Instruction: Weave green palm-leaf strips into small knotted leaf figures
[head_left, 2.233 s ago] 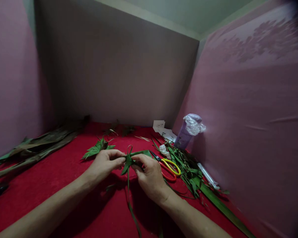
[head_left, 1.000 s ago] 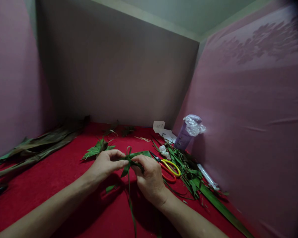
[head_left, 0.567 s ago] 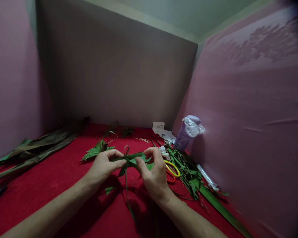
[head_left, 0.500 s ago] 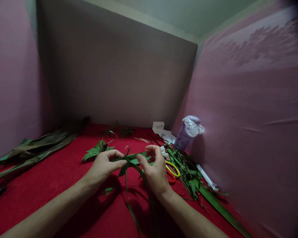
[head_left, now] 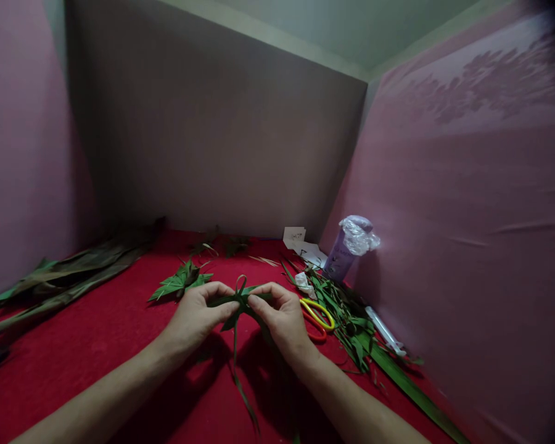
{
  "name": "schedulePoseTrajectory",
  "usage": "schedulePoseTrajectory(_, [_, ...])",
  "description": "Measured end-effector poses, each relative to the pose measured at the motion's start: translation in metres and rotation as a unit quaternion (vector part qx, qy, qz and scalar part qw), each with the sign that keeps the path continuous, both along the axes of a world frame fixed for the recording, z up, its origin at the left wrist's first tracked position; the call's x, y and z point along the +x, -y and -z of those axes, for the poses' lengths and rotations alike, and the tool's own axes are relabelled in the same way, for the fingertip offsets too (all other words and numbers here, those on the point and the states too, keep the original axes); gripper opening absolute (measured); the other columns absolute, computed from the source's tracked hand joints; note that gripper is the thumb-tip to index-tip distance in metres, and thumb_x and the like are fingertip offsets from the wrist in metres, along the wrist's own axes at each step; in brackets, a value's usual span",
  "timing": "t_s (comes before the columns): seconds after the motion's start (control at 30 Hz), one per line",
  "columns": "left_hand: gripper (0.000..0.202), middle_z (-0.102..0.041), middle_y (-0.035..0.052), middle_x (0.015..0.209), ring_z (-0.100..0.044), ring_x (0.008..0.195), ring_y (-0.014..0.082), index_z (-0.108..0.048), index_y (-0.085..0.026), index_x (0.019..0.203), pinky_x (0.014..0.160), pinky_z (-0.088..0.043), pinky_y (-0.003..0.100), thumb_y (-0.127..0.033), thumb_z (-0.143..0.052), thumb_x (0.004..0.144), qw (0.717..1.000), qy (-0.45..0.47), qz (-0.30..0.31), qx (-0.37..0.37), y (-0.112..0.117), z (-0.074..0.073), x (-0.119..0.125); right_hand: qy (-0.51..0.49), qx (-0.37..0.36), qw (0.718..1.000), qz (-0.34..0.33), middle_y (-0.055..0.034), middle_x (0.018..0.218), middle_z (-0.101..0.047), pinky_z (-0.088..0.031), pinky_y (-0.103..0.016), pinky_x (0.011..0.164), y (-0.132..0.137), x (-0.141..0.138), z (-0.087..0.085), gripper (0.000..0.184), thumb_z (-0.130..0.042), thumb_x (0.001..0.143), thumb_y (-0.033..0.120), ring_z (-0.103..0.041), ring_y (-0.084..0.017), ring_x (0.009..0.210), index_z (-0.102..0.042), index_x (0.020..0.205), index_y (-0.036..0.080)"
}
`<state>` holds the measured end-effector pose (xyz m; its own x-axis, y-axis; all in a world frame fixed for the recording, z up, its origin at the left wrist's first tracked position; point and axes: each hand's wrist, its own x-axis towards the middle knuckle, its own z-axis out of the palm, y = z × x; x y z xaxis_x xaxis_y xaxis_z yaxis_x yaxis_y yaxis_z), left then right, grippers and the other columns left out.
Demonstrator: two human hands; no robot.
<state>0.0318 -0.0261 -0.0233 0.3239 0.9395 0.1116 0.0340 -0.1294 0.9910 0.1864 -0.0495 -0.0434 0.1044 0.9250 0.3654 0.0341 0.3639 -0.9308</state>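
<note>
Over red surface (head_left: 97, 327), hands (head_left: 198, 313) pinched, gripping leaves (head_left: 243, 302)

dim light, shadowed red cloth (head_left: 97, 320), black upper-right corner

Unreadable lettering on the purple container (head_left: 340, 255), unreadable marks on the white card (head_left: 294, 235)

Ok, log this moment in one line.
left hand: pinching green leaf piece | right hand: pinching it too | scissors: partly hidden
</note>
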Motion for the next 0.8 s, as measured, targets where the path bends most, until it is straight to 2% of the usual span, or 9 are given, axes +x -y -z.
schedulePoseTrajectory(0.17, [0.015,-0.056,-0.0038,0.055,-0.050,0.051,0.0105,-0.061,-0.015,0.068,0.052,-0.040,0.023,-0.026,-0.069,0.063,1.000,0.012,-0.018,0.009,0.005,-0.001,0.004,0.148,0.099,0.981,0.077,-0.0009,0.074,-0.064,-0.045,-0.025,0.065,0.009,-0.003,-0.002,0.005,-0.060,0.076,0.016,-0.057,-0.014,0.069,-0.065,0.077,0.018])
schedulePoseTrajectory(0.33, [0.013,-0.056,-0.0037,0.054,-0.049,0.049,0.0102,-0.061,-0.015,0.064,0.050,-0.039,0.023,-0.024,-0.069,0.061,0.999,0.020,-0.039,0.019,0.008,0.001,0.008,0.227,0.145,0.957,0.106,-0.0023,0.076,-0.063,-0.044,-0.028,0.067,0.015,-0.006,-0.003,0.008,-0.058,0.079,0.014,-0.055,-0.016,0.073,-0.063,0.079,0.019])
schedulePoseTrajectory(0.6, [0.008,-0.057,-0.0037,0.054,-0.050,0.051,0.0107,-0.063,-0.014,0.065,0.049,-0.039,0.022,-0.020,-0.067,0.061,0.997,0.032,-0.069,0.027,0.012,0.007,0.010,0.228,0.176,0.954,0.087,-0.0034,0.079,-0.063,-0.044,-0.029,0.069,0.021,-0.012,0.000,0.012,-0.056,0.080,0.012,-0.055,-0.017,0.075,-0.064,0.085,0.020])
schedulePoseTrajectory(0.8, [0.005,-0.059,-0.0028,0.055,-0.051,0.052,0.0114,-0.065,-0.015,0.065,0.051,-0.040,0.022,-0.019,-0.065,0.062,0.997,0.024,-0.056,0.040,0.011,0.007,0.008,0.214,0.188,0.954,0.090,-0.0040,0.079,-0.063,-0.045,-0.030,0.068,0.022,-0.015,0.003,0.014,-0.054,0.082,0.013,-0.056,-0.017,0.075,-0.065,0.088,0.020])
